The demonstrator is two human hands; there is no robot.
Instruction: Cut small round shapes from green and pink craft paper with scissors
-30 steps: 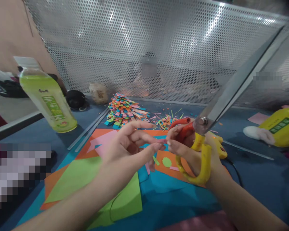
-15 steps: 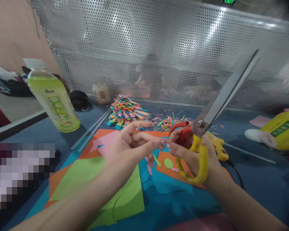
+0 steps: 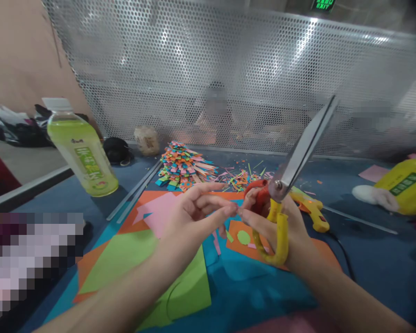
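Observation:
The scissors (image 3: 279, 185), with one red and one yellow handle, hang in my right hand (image 3: 293, 231), blades pointing up and away to the right. Thumb and forefinger of that hand meet the fingertips of my left hand (image 3: 197, 217). Between the fingertips shows a tiny pink paper piece (image 3: 237, 209), mostly hidden; my left hand pinches it. Below the hands an orange paper sheet (image 3: 236, 249) carries a small green paper disc (image 3: 243, 237) and paper strips. Behind them stands a cone-shaped tree of layered coloured paper (image 3: 182, 164). Green paper (image 3: 125, 259) lies under my left forearm.
A drink bottle (image 3: 85, 157) stands at left near a black round object (image 3: 117, 150). Paper scraps (image 3: 244, 178) lie beside the tree. A yellow glue gun (image 3: 314, 212) with a cord sits at right, near a yellow package (image 3: 411, 185). A perforated metal screen (image 3: 180, 69) closes the back.
The scissors have tilted and shifted left and down in my right hand, their blades now lower in view. Both hands stay fingertip to fingertip, and the view has shifted slightly.

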